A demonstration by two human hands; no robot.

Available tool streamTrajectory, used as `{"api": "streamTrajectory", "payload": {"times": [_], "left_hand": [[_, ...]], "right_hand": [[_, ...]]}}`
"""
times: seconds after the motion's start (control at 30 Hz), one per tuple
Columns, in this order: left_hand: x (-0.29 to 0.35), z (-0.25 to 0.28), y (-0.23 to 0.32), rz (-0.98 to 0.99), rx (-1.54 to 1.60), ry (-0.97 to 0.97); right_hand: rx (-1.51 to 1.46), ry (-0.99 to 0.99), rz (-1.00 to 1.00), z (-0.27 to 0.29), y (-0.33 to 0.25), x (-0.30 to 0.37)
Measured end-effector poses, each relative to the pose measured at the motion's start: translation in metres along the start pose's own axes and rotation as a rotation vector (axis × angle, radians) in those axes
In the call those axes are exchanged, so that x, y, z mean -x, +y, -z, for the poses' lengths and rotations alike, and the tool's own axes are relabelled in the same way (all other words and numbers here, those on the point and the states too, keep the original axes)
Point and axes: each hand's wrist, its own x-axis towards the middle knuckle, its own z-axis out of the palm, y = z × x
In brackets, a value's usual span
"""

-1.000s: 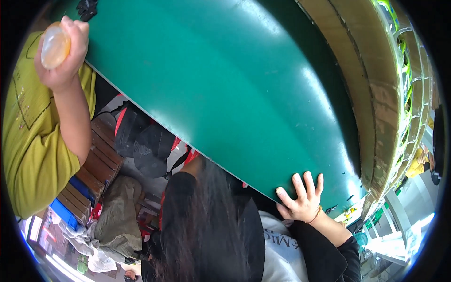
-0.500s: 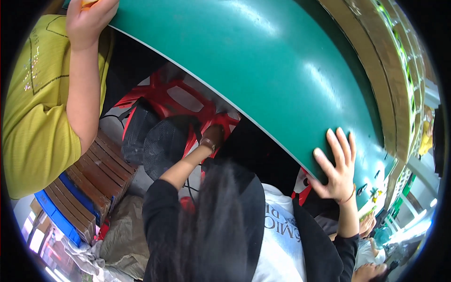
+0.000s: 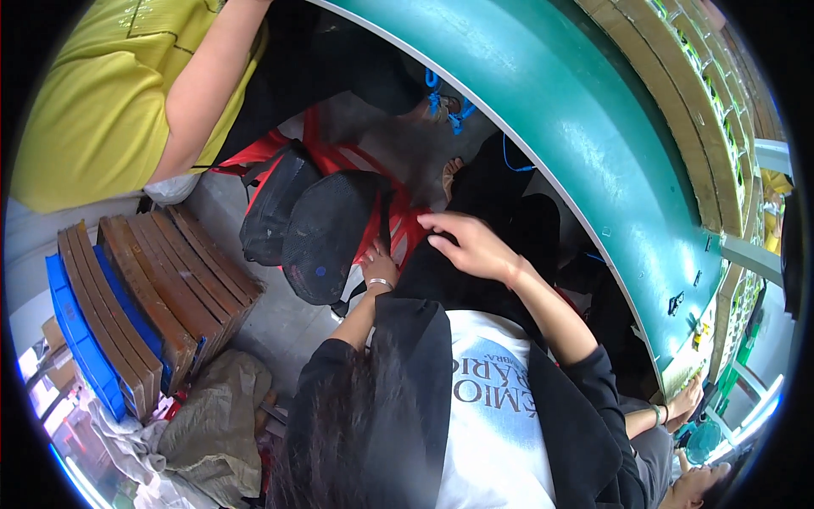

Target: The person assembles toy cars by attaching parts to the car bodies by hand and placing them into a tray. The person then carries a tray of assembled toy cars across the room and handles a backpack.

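Observation:
My left hand (image 3: 378, 265), with a bracelet at the wrist, rests with spread fingers on a red plastic stool (image 3: 404, 222) low in front of me. Close by its fingers, a black mesh-covered bag (image 3: 332, 233) sits on the red plastic. Over my lap, my right hand (image 3: 471, 243) is in the air, fingers stretched toward the left and nothing in them. It is off the green tabletop (image 3: 585, 161), which curves past on the right.
A co-worker's yellow sleeve (image 3: 102, 127) and forearm fill the upper left. Stacked brown boards (image 3: 182, 297) and a blue tray (image 3: 80, 327) stand at left beside a grey cloth (image 3: 216, 420). Brown trays (image 3: 678, 102) line the table's far side. Another person's hand (image 3: 685, 399) is at lower right.
My right hand has lifted off the green tabletop and swung left over my lap. The view has turned, so the table now lies farther right. My left hand stays by the red stool.

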Motion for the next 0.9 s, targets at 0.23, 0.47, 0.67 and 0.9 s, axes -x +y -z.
{"api": "streamTrajectory", "payload": {"times": [0.23,0.47,0.67,0.9], "left_hand": [[0.034,0.125,0.014,-0.197,0.222,-0.352],[0.064,0.198,-0.063,-0.043,0.493,0.775],[0.069,0.171,-0.03,0.089,0.053,0.522],[0.055,0.168,-0.063,0.017,0.36,0.543]], "right_hand": [[-0.04,0.076,-0.42,-0.063,0.1,-0.069],[-0.745,-0.045,-0.529,-0.072,0.095,-0.105],[-1.026,-0.09,-0.52,-0.08,0.071,-0.109],[-0.684,-0.258,-0.56,-0.062,0.054,-0.099]]}}
